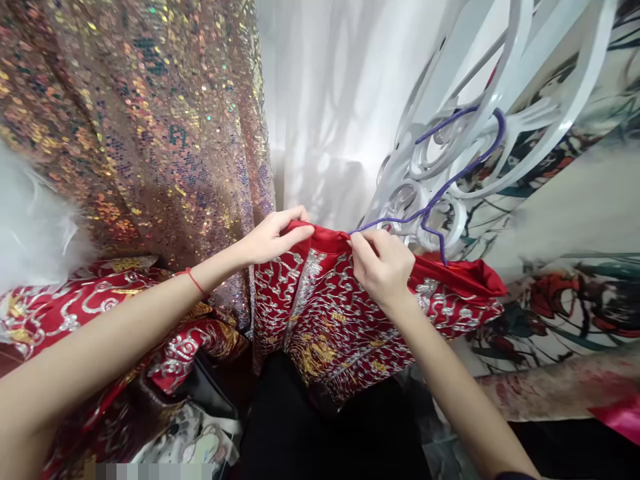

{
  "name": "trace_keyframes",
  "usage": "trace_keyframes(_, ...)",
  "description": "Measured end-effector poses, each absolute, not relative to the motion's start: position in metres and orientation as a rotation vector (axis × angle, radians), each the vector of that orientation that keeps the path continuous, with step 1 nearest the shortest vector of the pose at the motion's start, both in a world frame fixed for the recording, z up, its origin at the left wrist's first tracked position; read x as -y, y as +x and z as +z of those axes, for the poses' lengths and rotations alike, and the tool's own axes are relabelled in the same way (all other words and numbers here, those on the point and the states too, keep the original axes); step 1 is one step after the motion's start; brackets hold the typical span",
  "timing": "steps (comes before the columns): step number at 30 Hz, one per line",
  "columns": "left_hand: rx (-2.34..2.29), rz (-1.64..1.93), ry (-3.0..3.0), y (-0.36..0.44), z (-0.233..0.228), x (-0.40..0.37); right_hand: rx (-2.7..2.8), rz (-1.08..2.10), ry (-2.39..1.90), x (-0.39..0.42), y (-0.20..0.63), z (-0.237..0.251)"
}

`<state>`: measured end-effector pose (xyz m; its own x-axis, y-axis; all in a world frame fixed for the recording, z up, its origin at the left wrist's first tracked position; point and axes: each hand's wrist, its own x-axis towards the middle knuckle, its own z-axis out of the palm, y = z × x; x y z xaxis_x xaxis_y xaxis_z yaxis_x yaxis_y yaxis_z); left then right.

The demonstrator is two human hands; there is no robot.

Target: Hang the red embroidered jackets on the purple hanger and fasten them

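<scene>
So here are 2 bare hands on the red garment (345, 320), and it hangs right in front of the person, mid-view, just above a dark lap. The left hand (273, 239) grips the top edge, thumb along the near side, fingers folded over behind. The right hand (385, 267) is a little way along, fingers curled tight, pinching that same smooth red band (330, 241). Silver vines and gold patches crowd the cloth below, and the far end spreads out to the right, showing red lining.

Look at the purple hanger (453, 181): 1 arm slips behind the right hand, the other dips to the garment's opening. Its hook lies against the white rack (575, 117), all scrolls; whether it's hooked on, I can't tell from here.

On the left wrist there's a thin red cord (197, 283). Beneath that forearm sits more red embroidered cloth (85, 303), with white fluff (40, 220) beside it. Sequins (165, 133) glitter behind, and a flowered print (565, 300) fills the right.
</scene>
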<state>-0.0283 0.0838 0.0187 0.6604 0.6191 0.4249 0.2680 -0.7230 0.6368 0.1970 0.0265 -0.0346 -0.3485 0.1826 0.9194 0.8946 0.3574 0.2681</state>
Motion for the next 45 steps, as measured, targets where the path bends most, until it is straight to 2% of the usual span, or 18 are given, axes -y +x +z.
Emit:
trace_keyframes(5, -0.486, 0.903, 2.482, -0.029, 0.02, -0.086, 1.798, -1.063, -1.057, -0.021, 0.196, -0.034)
trace_keyframes(11, -0.474, 1.031, 2.506, -0.03, 0.019, -0.09, 2.003, -1.031, -0.979, 0.011, 0.208, -0.024)
trace_keyframes(19, -0.479, 1.084, 2.457, -0.027, 0.018, -0.092, 2.095, -0.996, -1.265, 0.071, 0.317, -0.024)
trace_keyframes(23, -0.49, 1.061, 2.444, -0.026, 0.019, -0.092, 2.387, -0.584, -1.111, 0.076, 0.368, -0.007)
trace_keyframes(27, -0.532, 1.07, 2.406, -0.025, 0.021, -0.089, 2.302, -0.2, -1.054, 0.069, 0.384, 0.005)
trace_keyframes(36, -0.522, 1.115, 2.339, -0.028, 0.022, -0.091, 2.202, 0.131, -1.188, 0.052, 0.386, 0.033)
trace_keyframes(38, -0.514, 1.122, 2.325, -0.028, 0.022, -0.091, 2.191, 0.093, -1.132, 0.046, 0.388, 0.042)
trace_keyframes(41, -0.514, 1.138, 2.308, -0.028, 0.021, -0.091, 2.174, -0.21, -0.988, 0.035, 0.392, 0.052)
trace_keyframes(45, -0.536, 1.121, 2.297, -0.026, 0.022, -0.09, 2.12, -0.609, -1.149, 0.016, 0.399, 0.059)
